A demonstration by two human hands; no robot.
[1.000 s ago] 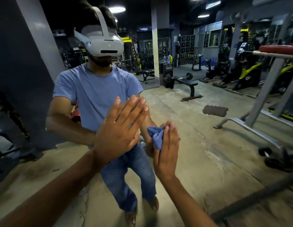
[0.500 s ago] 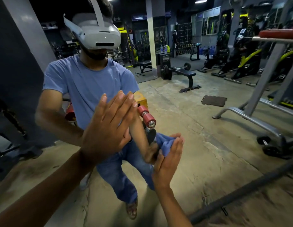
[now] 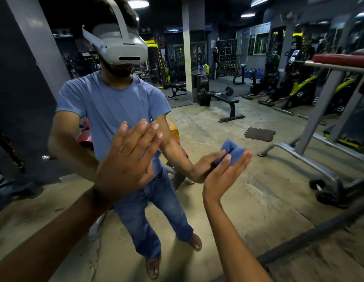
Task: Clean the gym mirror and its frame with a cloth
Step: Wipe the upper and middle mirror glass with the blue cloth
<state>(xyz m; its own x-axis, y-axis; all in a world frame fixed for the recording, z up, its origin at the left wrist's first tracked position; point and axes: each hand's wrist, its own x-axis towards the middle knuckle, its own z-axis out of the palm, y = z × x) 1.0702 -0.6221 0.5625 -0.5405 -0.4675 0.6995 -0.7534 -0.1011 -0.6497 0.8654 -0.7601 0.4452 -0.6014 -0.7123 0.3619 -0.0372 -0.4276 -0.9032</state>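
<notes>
The right hand (image 3: 221,176) makes the grip: its fingers press a bunched blue cloth (image 3: 232,151) against the mirror (image 3: 227,123), the thumb curled along the cloth's near side. Directly behind the grip, the reflected hand meets it on the glass. To the left of the grip, the left hand (image 3: 128,159) lies flat on the mirror, fingers straight and spread, holding nothing. Beyond both hands the glass shows the person's reflection in a blue T-shirt (image 3: 110,110) and jeans, wearing a white headset (image 3: 120,45). Right of the grip, a grey machine frame (image 3: 311,159) stands on the concrete floor.
</notes>
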